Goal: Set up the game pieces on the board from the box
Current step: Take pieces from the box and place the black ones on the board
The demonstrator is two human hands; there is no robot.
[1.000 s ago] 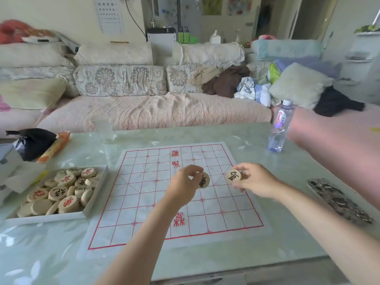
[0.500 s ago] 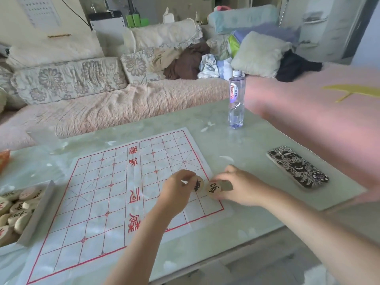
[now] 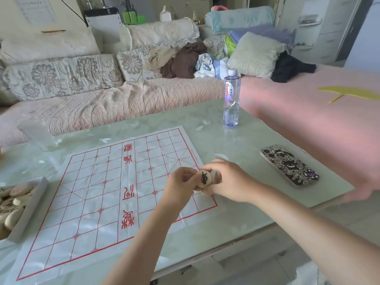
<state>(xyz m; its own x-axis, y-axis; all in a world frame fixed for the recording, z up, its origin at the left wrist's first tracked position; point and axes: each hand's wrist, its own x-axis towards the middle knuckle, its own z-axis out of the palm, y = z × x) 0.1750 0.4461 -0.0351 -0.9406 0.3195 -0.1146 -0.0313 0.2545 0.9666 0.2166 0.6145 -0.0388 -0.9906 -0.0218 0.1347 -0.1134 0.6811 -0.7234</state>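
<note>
Holding a black-marked disc (image 3: 204,178) pinched in our left hand (image 3: 181,187) over the board (image 3: 98,194) near its right edge, our right hand (image 3: 228,179) curled on another beneath, we should seat each squarely on a line crossing

Bright soft daylight, pale glare on table (image 3: 205,124), wide-angle bending, blurred edges
</note>
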